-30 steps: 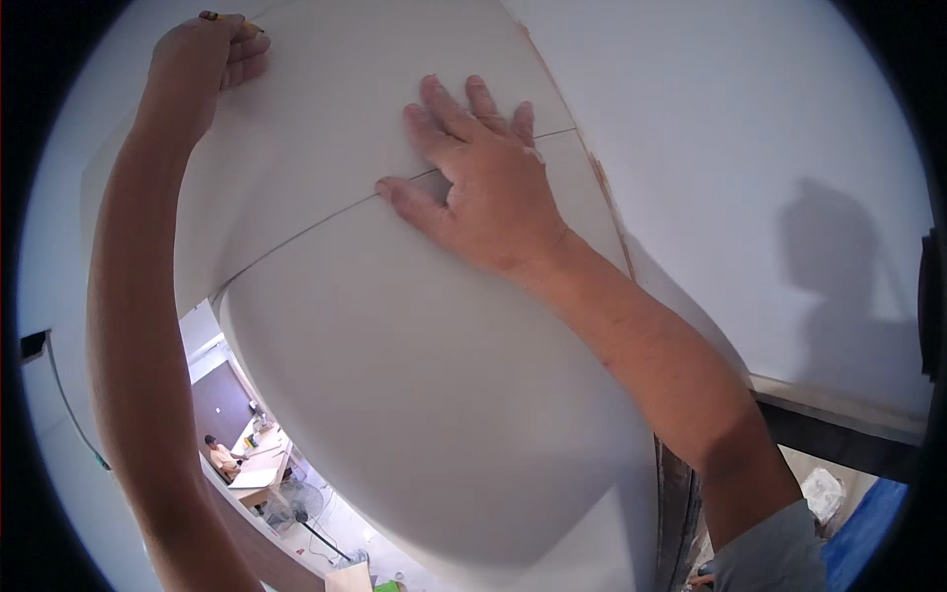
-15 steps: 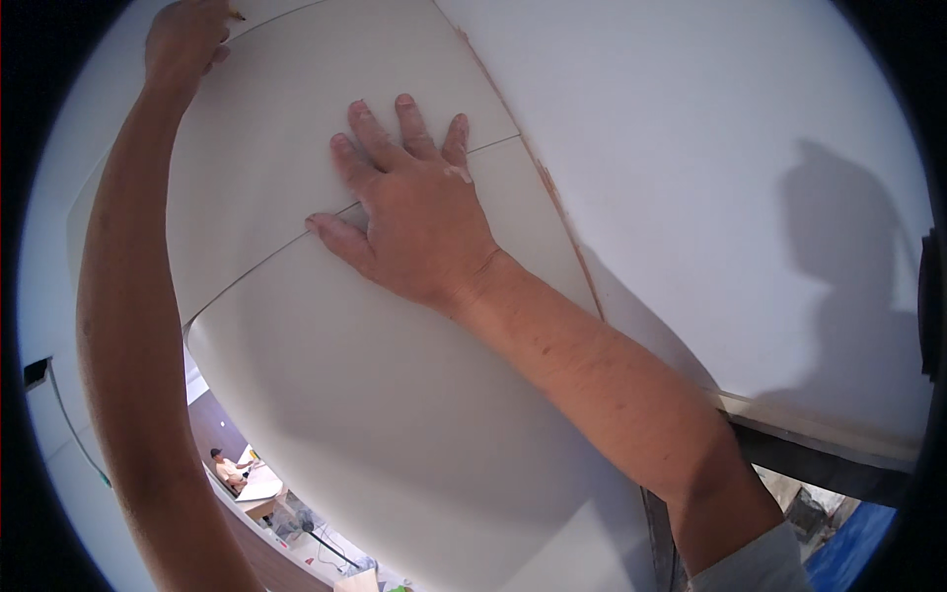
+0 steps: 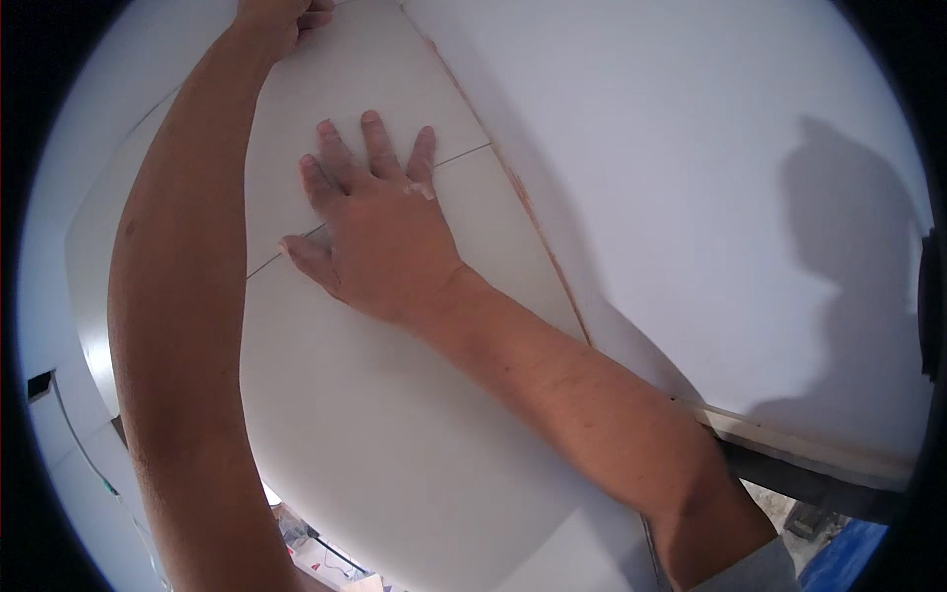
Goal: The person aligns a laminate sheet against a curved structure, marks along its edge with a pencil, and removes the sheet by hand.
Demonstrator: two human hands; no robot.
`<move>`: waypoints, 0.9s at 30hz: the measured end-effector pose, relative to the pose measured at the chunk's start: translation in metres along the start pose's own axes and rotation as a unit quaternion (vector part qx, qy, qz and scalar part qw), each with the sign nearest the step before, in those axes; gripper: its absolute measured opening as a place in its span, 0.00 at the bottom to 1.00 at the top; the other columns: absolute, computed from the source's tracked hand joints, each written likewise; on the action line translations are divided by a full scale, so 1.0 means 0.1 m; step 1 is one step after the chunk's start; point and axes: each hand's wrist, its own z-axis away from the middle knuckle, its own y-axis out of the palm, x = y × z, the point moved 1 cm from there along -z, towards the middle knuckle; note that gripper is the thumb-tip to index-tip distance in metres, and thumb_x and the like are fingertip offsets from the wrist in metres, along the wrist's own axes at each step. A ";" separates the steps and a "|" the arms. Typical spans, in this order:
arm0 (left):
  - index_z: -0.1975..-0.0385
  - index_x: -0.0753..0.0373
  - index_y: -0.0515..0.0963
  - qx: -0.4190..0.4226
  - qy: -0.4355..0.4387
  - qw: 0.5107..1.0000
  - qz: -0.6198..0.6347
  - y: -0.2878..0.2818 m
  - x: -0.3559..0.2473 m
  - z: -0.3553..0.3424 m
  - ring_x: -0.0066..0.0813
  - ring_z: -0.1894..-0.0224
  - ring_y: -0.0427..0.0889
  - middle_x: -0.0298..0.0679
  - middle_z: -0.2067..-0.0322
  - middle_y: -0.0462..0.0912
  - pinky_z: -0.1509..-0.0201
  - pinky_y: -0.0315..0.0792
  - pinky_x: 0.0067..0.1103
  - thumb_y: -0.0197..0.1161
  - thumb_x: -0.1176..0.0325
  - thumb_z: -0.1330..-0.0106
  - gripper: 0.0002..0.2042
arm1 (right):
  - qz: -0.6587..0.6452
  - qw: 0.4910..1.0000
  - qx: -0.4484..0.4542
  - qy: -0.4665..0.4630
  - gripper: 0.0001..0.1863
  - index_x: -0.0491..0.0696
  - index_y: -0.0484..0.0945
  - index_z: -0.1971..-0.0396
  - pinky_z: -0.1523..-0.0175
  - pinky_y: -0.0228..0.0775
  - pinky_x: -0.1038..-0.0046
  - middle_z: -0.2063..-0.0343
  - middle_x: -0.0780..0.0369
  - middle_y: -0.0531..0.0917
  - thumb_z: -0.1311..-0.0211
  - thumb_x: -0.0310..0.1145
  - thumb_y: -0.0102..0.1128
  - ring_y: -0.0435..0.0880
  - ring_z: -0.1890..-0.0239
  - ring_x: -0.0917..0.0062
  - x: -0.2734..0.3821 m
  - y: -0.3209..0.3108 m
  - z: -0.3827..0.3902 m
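My left hand [image 3: 288,22] is raised at the top edge of the view, fingers curled against a pale board [image 3: 395,424]; whatever it holds is hidden. Its forearm runs down the left side. My right hand [image 3: 380,227] lies flat on the same board, fingers spread across a thin dark line [image 3: 461,153]. The board's right side meets a white wall [image 3: 681,178] along a rough, brownish edge [image 3: 523,192]. Shadows of a head and upper body fall on that wall.
At far left, a thin cable [image 3: 79,444] hangs from a dark cut-out [image 3: 39,385]. Below the wall on the right lie a dark ledge [image 3: 819,479] and blue material [image 3: 843,557]. Beneath the board's lower left edge, a cluttered room [image 3: 326,562] shows in part.
My left hand and forearm have shifted right across the board, and the pencil it held earlier is out of sight. My right hand stays spread on the line. The view has shifted slightly.
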 end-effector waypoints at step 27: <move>0.62 0.62 0.90 -0.107 0.254 0.565 -0.778 0.00 0.11 -0.25 0.32 0.71 0.90 0.34 0.72 0.91 0.64 0.82 0.27 0.67 0.63 0.31 0.10 | -0.016 1.000 -0.012 0.000 0.35 0.42 0.76 0.36 0.29 0.46 0.25 0.29 0.48 0.68 0.35 0.52 0.65 0.60 0.26 0.39 -0.05 0.20 -0.08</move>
